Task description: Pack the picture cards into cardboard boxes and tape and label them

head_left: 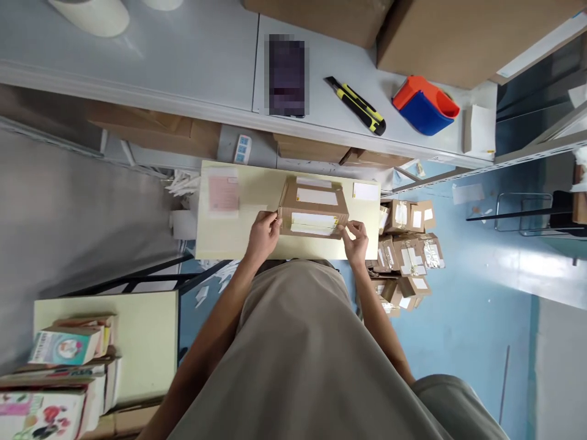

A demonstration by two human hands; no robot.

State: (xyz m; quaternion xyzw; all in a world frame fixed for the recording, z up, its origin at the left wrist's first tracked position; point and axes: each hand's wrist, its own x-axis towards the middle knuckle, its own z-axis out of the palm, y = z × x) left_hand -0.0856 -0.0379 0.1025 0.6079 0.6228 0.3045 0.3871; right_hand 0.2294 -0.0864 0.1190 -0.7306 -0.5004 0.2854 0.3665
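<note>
A small brown cardboard box (pixel 287 197) rests on the pale yellow table in front of me, with white labels on its top and near side. The near-side label (pixel 313 220) has a crease along it and yellow marks at its right end. My left hand (pixel 265 235) is closed at the box's left edge, thumb and fingers against the cardboard. At the right near corner, beside the label's end, my right hand (pixel 354 241) pinches with thumb and forefinger. Whether these fingertips also touch the label, I cannot tell.
On the grey shelf lie a yellow-black utility knife (pixel 358 107) and a red-blue tape dispenser (pixel 425 105). The yellow table (pixel 257 244) holds a pink sheet (pixel 223 194) and a loose label (pixel 365 190). Labelled boxes (pixel 408 253) are stacked right; books (pixel 68 345) lie lower left.
</note>
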